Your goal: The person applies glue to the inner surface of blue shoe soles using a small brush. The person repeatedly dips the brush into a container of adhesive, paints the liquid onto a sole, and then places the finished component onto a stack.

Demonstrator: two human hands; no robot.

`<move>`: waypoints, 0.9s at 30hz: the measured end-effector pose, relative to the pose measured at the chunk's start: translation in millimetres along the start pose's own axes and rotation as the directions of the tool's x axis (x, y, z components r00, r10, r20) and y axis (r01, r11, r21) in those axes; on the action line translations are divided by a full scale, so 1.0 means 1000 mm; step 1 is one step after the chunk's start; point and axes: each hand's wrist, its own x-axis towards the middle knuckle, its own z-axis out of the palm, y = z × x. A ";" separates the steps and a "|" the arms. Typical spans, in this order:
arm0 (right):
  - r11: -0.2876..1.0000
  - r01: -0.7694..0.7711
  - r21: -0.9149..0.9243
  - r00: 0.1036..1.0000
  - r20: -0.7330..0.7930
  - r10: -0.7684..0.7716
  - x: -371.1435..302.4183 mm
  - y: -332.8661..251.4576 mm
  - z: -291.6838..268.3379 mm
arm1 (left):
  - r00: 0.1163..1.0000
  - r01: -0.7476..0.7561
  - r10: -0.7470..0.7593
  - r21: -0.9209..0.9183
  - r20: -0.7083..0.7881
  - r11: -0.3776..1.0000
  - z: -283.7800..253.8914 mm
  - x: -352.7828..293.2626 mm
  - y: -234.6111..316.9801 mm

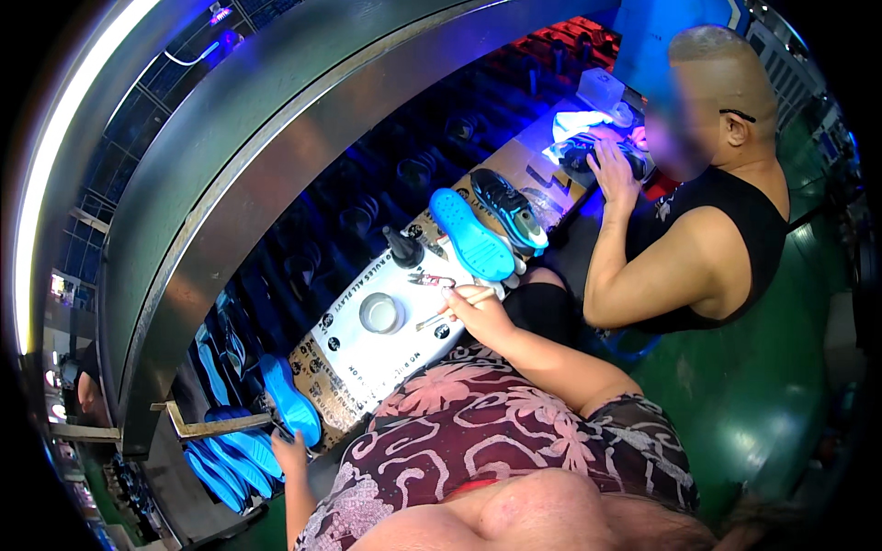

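At lower left, the blue sole [292,404] seems light, bendable, best held by edges; our left hand's [290,453] grip we cannot tell. Our right hand [481,317] has fingers clamped on a brush [433,320].

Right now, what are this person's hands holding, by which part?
The right hand holds a brush by its handle. The left hand is at one end of a blue sole; any grip is unclear.

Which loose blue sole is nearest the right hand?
The sole alongside the black shoe, beyond the right hand; the others are near the left hand.
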 end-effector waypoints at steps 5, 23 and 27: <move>0.998 -0.035 -0.045 0.996 0.081 0.039 0.002 0.005 0.026 | 0.999 -0.008 0.018 -0.261 0.038 0.965 0.058 -0.003 -0.058; 0.974 -0.101 -0.205 0.988 0.097 0.123 0.005 -0.027 0.035 | 0.991 0.081 0.081 -0.958 0.107 0.274 -0.043 -0.066 0.170; 0.992 0.019 -0.126 0.982 0.190 0.005 0.009 -0.045 0.054 | 0.985 -0.078 0.173 -0.900 -0.003 0.429 -0.044 -0.058 0.210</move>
